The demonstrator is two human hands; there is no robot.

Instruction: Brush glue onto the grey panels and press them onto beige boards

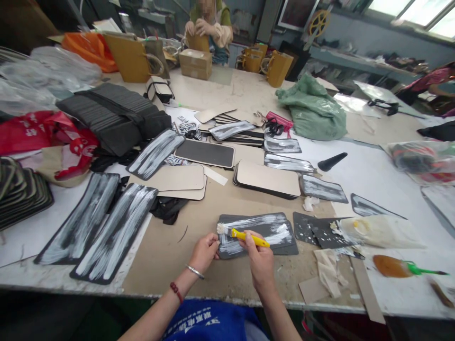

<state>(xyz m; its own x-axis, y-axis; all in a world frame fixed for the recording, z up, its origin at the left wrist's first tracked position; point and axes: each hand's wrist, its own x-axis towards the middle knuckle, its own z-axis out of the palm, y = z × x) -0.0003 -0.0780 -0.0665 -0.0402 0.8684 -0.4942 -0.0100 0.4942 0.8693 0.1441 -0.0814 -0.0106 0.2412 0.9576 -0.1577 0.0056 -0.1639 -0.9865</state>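
A dark grey panel [258,232] with rounded corners lies flat on brown paper in front of me, streaked with white paste. My right hand [261,260] grips a yellow-handled brush [250,237], its bristles resting on the panel's left end. At that same end, my left hand [206,251] pinches the panel's edge between thumb and fingers. Behind the panel sits a stack of beige rounded boards [268,178]. Similar panels streaked with white lie around, among them a long panel [115,232] at the left and a panel [323,188] at the right.
Bundled grey panels [113,113] stand at the back left. A green plastic bag [313,106] lies farther back. At the right are a glue bottle with a green nozzle [394,266], a whitish plastic container on its side [384,231] and scraps. Another person [209,31] works across the table.
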